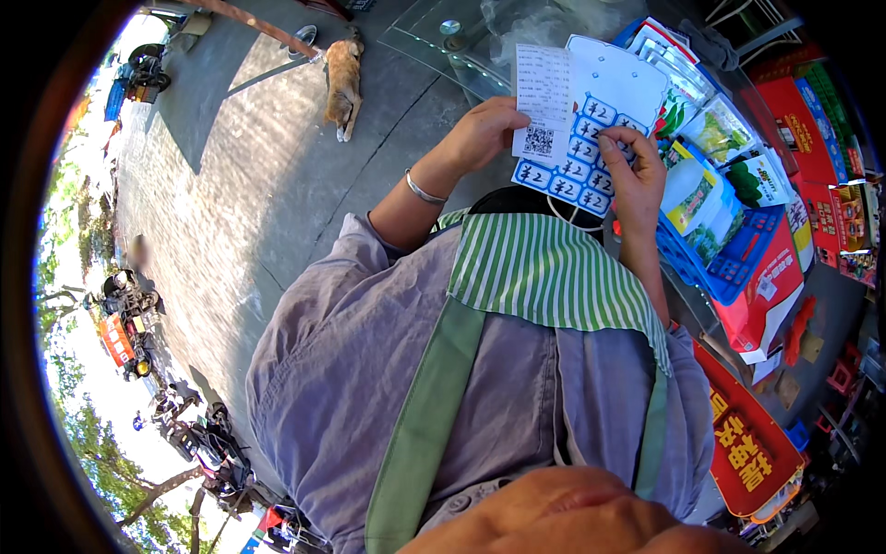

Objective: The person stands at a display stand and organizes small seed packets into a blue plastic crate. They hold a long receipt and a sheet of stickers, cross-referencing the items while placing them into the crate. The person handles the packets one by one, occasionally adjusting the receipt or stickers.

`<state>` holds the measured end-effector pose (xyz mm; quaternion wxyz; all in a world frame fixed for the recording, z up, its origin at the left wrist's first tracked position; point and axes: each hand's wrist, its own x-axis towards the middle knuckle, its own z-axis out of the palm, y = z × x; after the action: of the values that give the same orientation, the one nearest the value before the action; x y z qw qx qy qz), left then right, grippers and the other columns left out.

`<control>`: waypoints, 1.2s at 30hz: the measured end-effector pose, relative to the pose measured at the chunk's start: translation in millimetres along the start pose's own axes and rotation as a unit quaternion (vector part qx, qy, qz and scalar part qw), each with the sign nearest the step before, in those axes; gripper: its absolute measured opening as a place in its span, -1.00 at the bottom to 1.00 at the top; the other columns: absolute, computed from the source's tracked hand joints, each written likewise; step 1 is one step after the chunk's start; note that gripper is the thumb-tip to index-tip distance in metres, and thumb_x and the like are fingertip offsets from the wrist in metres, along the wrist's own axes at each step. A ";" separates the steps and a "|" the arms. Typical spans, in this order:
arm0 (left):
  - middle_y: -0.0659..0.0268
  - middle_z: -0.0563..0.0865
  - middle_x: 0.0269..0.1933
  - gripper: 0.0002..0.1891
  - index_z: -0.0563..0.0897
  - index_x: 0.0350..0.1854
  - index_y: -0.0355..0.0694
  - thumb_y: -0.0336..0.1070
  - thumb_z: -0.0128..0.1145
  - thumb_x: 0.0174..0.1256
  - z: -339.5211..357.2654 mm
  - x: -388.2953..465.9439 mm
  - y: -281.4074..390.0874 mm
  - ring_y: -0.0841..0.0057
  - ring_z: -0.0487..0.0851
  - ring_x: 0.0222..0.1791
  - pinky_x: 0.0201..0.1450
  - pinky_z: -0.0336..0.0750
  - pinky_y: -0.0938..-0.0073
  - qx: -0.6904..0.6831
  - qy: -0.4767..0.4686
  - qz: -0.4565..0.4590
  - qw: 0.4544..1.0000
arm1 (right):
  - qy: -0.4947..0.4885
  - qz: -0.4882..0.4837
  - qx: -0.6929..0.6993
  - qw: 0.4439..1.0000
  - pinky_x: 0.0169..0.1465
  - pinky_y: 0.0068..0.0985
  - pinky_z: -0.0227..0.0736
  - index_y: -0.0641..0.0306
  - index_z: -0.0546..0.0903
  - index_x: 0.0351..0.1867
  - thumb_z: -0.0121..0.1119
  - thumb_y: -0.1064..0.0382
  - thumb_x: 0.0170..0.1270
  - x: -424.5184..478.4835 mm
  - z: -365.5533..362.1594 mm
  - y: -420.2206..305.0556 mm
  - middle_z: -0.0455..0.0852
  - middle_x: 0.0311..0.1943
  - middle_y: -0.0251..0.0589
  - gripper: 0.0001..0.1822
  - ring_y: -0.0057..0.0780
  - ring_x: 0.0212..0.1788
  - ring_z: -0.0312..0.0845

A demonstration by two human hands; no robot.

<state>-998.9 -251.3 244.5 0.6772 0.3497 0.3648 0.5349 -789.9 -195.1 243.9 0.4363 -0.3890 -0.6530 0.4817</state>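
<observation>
My left hand [490, 133], with a metal bangle on the wrist, pinches a printed paper receipt [545, 86] that ends in a square code. Behind and beside the receipt lies a sheet of blue-bordered price stickers [564, 166], marked with handwritten prices. The sheet's upper part is bare white backing with a few small blue marks. My right hand [635, 170] grips the sheet's right side, thumb and forefinger together over the stickers. Whether a loose sticker is between those fingertips cannot be told. My left fingers are partly hidden behind the papers.
Right of my hands, a blue plastic basket [720, 277] holds several seed packets [716, 128] beside a red carton [768, 305]. A glass-topped table [422, 48] stands ahead. A tan animal [344, 76] lies on the concrete floor near a metal bowl [302, 40]. Motorbikes [208, 447] stand left.
</observation>
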 end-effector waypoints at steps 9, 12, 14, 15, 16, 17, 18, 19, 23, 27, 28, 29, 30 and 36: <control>-0.06 0.43 0.17 -0.52 0.33 0.11 -0.62 -0.46 -0.30 0.12 -0.4 1.5 -1.0 0.23 0.44 0.16 0.24 0.29 0.27 -0.017 0.010 -0.005 1.000 | 0.000 0.024 0.041 0.999 -0.24 -0.75 0.25 0.28 0.60 -0.26 0.12 0.48 0.09 3.0 1.6 -0.4 0.44 -0.32 -0.35 -0.83 -0.70 -0.35 0.34; -0.06 0.44 0.16 -0.54 0.33 0.10 -0.62 -0.45 -0.30 0.16 2.2 2.2 0.4 0.24 0.45 0.14 0.23 0.30 0.27 -0.025 0.018 -0.009 0.999 | 0.007 0.024 0.050 0.998 -0.25 -0.75 0.24 0.29 0.60 -0.26 0.11 0.48 0.08 4.0 1.0 5.5 0.43 -0.33 -0.35 -0.83 -0.69 -0.35 0.34; -0.07 0.44 0.15 -0.56 0.33 0.09 -0.63 -0.45 -0.30 0.19 2.6 2.5 0.4 0.24 0.46 0.13 0.23 0.31 0.27 -0.028 0.031 -0.020 0.999 | 0.005 0.015 0.053 0.998 -0.25 -0.73 0.25 0.28 0.59 -0.25 0.12 0.49 0.06 5.2 0.7 9.8 0.43 -0.32 -0.33 -0.81 -0.66 -0.32 0.35; -0.02 0.49 0.10 -0.59 0.38 0.07 -0.58 -0.43 -0.26 0.21 1.5 2.8 -0.8 0.29 0.50 0.08 0.17 0.35 0.32 -0.025 0.038 -0.020 0.999 | 0.003 0.010 0.055 0.998 -0.25 -0.73 0.25 0.27 0.59 -0.24 0.13 0.49 0.05 5.7 -0.1 11.2 0.43 -0.32 -0.33 -0.80 -0.65 -0.30 0.35; 0.03 0.53 0.06 -0.62 0.42 0.04 -0.54 -0.42 -0.22 0.24 -0.3 3.0 -2.7 0.35 0.53 0.02 0.11 0.40 0.37 -0.021 0.045 -0.020 0.999 | 0.019 -0.012 0.012 1.000 -0.24 -0.71 0.26 0.27 0.59 -0.24 0.15 0.49 0.04 6.1 -1.1 10.6 0.43 -0.31 -0.31 -0.79 -0.62 -0.29 0.35; 0.08 0.57 0.01 -0.65 0.46 0.02 -0.50 -0.40 -0.19 0.26 -1.5 3.3 -4.1 0.40 0.57 -0.04 0.05 0.44 0.43 -0.018 0.051 -0.020 0.998 | 0.034 -0.034 -0.032 0.998 -0.24 -0.69 0.27 0.26 0.58 -0.24 0.16 0.49 0.02 6.7 -1.6 8.6 0.43 -0.30 -0.29 -0.78 -0.59 -0.27 0.36; 0.08 0.57 0.01 -0.65 0.46 0.02 -0.50 -0.41 -0.19 0.26 -1.7 3.9 -4.4 0.39 0.57 -0.04 0.05 0.44 0.43 -0.029 0.054 -0.011 0.998 | 0.050 -0.056 -0.076 0.994 -0.23 -0.68 0.28 0.26 0.58 -0.24 0.18 0.49 0.00 7.7 -1.7 5.4 0.43 -0.29 -0.28 -0.76 -0.56 -0.25 0.36; 0.07 0.57 0.01 -0.65 0.46 0.02 -0.50 -0.41 -0.18 0.26 -1.0 3.9 -4.7 0.39 0.57 -0.04 0.05 0.44 0.43 -0.041 0.056 -0.002 0.998 | 0.092 -0.120 -0.130 0.980 -0.23 -0.66 0.29 0.26 0.57 -0.24 0.20 0.50 -0.02 7.5 -0.9 0.2 0.43 -0.28 -0.26 -0.75 -0.54 -0.24 0.36; -0.06 0.47 0.13 -0.58 0.34 0.08 -0.62 -0.42 -0.27 0.24 11.0 2.8 3.7 0.24 0.47 0.13 0.21 0.34 0.28 -0.018 0.054 -0.019 0.998 | 0.114 -0.262 -0.216 0.933 -0.33 -0.64 0.33 0.30 0.55 -0.27 0.26 0.48 -0.05 5.4 1.7 -21.0 0.47 -0.31 -0.24 -0.75 -0.51 -0.37 0.39; -0.03 0.46 0.14 -0.56 0.34 0.10 -0.59 -0.42 -0.24 0.21 8.2 4.7 -6.6 0.26 0.46 0.14 0.21 0.32 0.30 -0.015 0.012 -0.002 1.000 | 0.063 -0.190 -0.122 0.972 -0.48 -0.66 0.33 0.33 0.54 -0.29 0.25 0.48 -0.01 12.0 18.1 -24.4 0.51 -0.39 -0.22 -0.78 -0.54 -0.55 0.44; -0.02 0.47 0.14 -0.56 0.36 0.10 -0.57 -0.42 -0.22 0.21 14.1 3.5 -4.8 0.29 0.47 0.12 0.20 0.32 0.33 -0.030 -0.003 0.018 0.999 | 0.071 -0.185 -0.104 0.975 -0.48 -0.65 0.35 0.34 0.54 -0.29 0.25 0.48 -0.01 14.2 19.1 -19.0 0.51 -0.39 -0.22 -0.79 -0.54 -0.54 0.45; -0.01 0.47 0.13 -0.57 0.37 0.10 -0.55 -0.42 -0.21 0.20 18.5 3.7 -3.2 0.32 0.48 0.11 0.19 0.33 0.35 -0.046 -0.017 0.038 0.998 | 0.079 -0.180 -0.085 0.977 -0.47 -0.64 0.36 0.35 0.53 -0.29 0.25 0.48 -0.01 15.5 18.9 -16.6 0.51 -0.39 -0.21 -0.79 -0.53 -0.53 0.47; -0.01 0.44 0.16 -0.54 0.34 0.13 -0.57 -0.44 -0.24 0.18 17.3 3.0 -5.1 0.28 0.43 0.16 0.24 0.29 0.33 -0.049 -0.015 0.028 0.998 | 0.075 -0.172 -0.085 0.979 -0.44 -0.62 0.40 0.36 0.54 -0.31 0.24 0.49 0.00 14.5 19.2 -16.7 0.53 -0.39 -0.19 -0.81 -0.50 -0.49 0.52; 0.01 0.42 0.19 -0.53 0.31 0.15 -0.56 -0.43 -0.27 0.19 20.3 4.2 -4.6 0.24 0.39 0.20 0.27 0.25 0.28 -0.100 -0.040 0.057 0.993 | 0.073 -0.203 -0.080 0.973 -0.38 -0.60 0.45 0.36 0.60 -0.35 0.26 0.47 -0.01 13.9 15.9 -14.3 0.61 -0.38 -0.16 -0.85 -0.43 -0.41 0.57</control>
<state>-978.5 -249.7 250.0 0.6915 0.3217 0.2615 0.5916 -810.6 -190.1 257.9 0.5392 -0.3163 -0.7207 0.2996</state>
